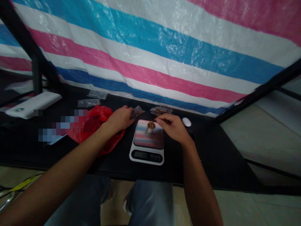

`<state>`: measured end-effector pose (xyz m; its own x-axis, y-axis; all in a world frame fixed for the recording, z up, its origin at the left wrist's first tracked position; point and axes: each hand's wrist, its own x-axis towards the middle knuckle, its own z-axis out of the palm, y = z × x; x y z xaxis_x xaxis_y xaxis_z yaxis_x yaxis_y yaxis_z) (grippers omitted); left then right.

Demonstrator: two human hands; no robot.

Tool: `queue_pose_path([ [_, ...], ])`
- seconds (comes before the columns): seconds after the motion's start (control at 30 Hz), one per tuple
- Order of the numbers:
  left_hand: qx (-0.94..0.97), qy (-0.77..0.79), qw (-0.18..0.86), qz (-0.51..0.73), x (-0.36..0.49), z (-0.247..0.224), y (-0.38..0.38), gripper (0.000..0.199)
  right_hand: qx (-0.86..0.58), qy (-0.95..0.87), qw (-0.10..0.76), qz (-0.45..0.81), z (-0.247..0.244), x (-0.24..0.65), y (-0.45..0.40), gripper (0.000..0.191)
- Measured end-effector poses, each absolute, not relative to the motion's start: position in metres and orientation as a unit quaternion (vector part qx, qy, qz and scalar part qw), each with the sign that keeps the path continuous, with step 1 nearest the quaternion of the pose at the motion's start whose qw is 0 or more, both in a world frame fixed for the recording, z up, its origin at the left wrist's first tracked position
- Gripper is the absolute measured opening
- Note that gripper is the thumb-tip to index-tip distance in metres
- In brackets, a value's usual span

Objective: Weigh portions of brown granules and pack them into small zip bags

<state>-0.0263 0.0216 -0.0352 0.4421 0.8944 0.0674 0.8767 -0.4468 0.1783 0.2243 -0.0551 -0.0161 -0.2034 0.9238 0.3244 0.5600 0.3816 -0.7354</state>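
A white kitchen scale (147, 159) with a shiny plate stands on the black table. On its plate sits a small cup (150, 127) heaped with brown pieces. My right hand (172, 126) is at the cup's right, thumb and finger pinched together near the plate's top right corner; what they hold, if anything, is too small to name. My left hand (121, 118) rests by a small clear bag (138, 111), its fingertips partly hidden. Behind the scale lies another clear bag (161, 110) of brown pieces. A red plastic bag (100, 114) lies beneath and beside my left wrist.
A white mouse (186, 122) lies right of my right hand. Clear plastic bags (88, 103) and a white device (34, 105) are at the left. A striped sheet (150, 67) hangs behind the black table (174, 171), between dark frame bars.
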Motion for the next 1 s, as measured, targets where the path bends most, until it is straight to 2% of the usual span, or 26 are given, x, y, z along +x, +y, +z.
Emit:
queue_pose_path([
  [0.27,0.837,0.542,0.006,0.077,-0.03,-0.022,0.015,0.039,-0.508,-0.735,0.38,0.24,-0.017,0.224,-0.055,0.024],
  [0.47,0.826,0.514,-0.007,0.231,-0.039,-0.011,0.011,0.041,-0.508,-0.734,0.379,0.246,-0.017,0.224,-0.056,0.024],
  [0.77,0.717,0.385,0.149,0.562,-0.038,-0.03,0.014,0.039,-0.52,-0.726,0.371,0.254,-0.02,0.229,-0.054,0.025],
  [1.0,0.649,0.379,0.272,0.601,-0.022,-0.049,0.016,0.037,-0.521,-0.729,0.354,0.267,-0.022,0.225,-0.053,0.026],
])
